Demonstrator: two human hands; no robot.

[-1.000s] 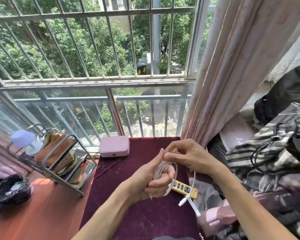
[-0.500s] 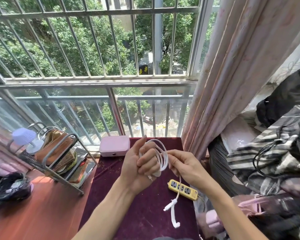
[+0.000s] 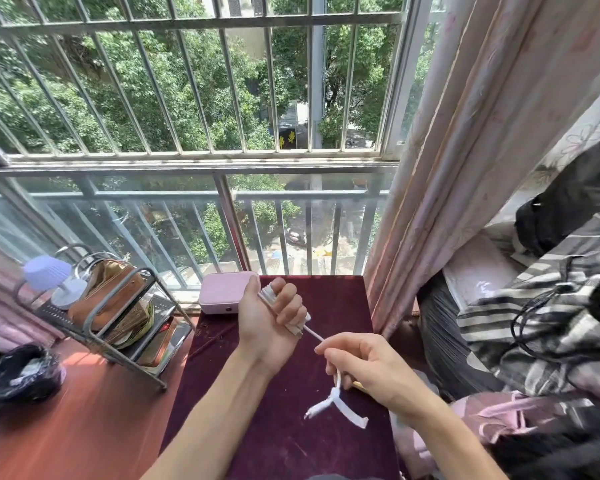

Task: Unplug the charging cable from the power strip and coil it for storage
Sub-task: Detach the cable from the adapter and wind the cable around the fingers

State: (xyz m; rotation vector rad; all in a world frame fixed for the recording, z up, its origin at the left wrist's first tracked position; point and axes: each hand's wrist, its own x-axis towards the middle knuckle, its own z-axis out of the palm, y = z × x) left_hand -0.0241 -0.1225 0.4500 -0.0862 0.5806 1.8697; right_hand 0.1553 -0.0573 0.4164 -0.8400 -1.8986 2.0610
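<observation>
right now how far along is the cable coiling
Done: the white cable looks unplugged, and most of it is bundled in loops inside the left hand.
In hand: the right hand pinches a short taut stretch running from the bundle.
Left: the loose tail with its connector and white strap hangs over the maroon table, not yet wound or fastened. The power strip is almost entirely hidden behind the right hand.

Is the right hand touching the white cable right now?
Touching. The head view shows the right hand pinching the white cable between thumb and fingertips, the strand running taut from the coil gripped in the left hand.
</observation>
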